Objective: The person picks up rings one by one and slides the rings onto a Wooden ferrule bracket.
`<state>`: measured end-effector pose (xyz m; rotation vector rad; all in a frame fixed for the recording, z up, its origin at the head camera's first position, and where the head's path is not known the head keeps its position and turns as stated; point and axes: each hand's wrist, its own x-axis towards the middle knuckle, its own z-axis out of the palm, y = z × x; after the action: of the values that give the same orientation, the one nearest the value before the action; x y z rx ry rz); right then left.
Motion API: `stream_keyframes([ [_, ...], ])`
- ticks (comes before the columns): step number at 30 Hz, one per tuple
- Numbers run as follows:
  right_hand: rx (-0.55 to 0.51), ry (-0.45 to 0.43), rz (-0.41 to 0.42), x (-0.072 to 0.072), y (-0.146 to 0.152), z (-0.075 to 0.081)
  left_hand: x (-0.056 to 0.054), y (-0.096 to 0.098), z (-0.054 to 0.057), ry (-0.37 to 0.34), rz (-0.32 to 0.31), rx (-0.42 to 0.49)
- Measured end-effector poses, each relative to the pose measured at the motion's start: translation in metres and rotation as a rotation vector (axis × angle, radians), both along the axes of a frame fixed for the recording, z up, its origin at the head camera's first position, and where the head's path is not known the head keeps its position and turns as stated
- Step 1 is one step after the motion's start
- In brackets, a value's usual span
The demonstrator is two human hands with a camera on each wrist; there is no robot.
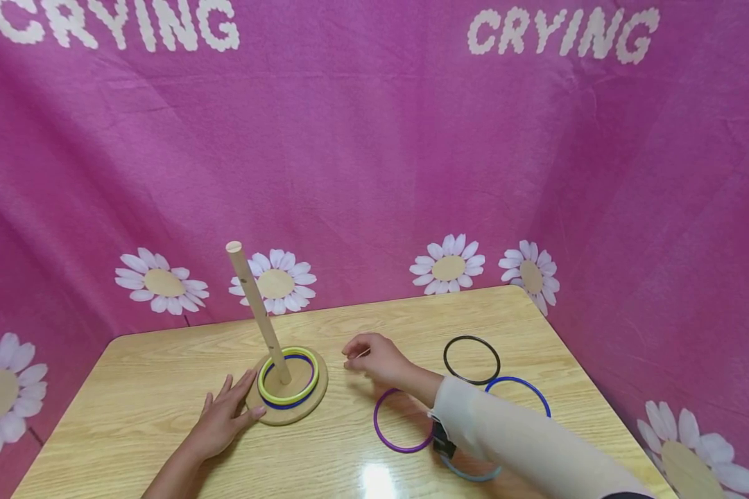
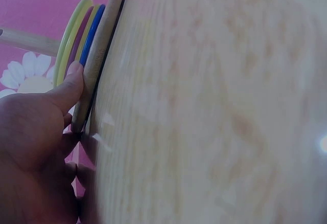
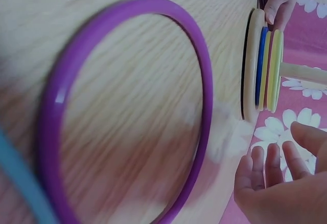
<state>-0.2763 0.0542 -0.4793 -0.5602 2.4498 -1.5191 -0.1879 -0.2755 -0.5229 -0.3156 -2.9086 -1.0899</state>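
A round wooden base (image 1: 320, 396) with an upright wooden peg (image 1: 259, 312) stands on the table at left. Around the peg's foot lies a stack of rings, with a yellow ring (image 1: 313, 371) on top; in the right wrist view a blue ring (image 3: 261, 65) shows lowest, against the base. My left hand (image 1: 221, 419) touches the base's left edge, fingers spread and thumb (image 2: 73, 83) against its rim. Right of the base, my right hand (image 1: 377, 359) hovers above the table, fingers loosely bent and holding nothing. A purple ring (image 1: 383, 438) lies below the right forearm.
Farther right on the table (image 1: 362, 319) lie a black ring (image 1: 496, 357) and a blue ring (image 1: 539, 395). Under the right sleeve a light blue ring (image 1: 471, 478) is partly hidden. Pink cloth (image 1: 349, 173) with daisies hangs behind and beside the table.
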Motion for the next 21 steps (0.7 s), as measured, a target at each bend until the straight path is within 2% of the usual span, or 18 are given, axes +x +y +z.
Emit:
stream_keyframes([
  [7,0.018,-0.010,-0.011,0.006,0.017,-0.005,0.000,0.000,0.000,0.003,0.002,0.001],
  [21,0.124,0.044,-0.037,0.021,0.061,-0.021,-0.001,-0.001,-0.001,0.000,0.004,-0.003],
])
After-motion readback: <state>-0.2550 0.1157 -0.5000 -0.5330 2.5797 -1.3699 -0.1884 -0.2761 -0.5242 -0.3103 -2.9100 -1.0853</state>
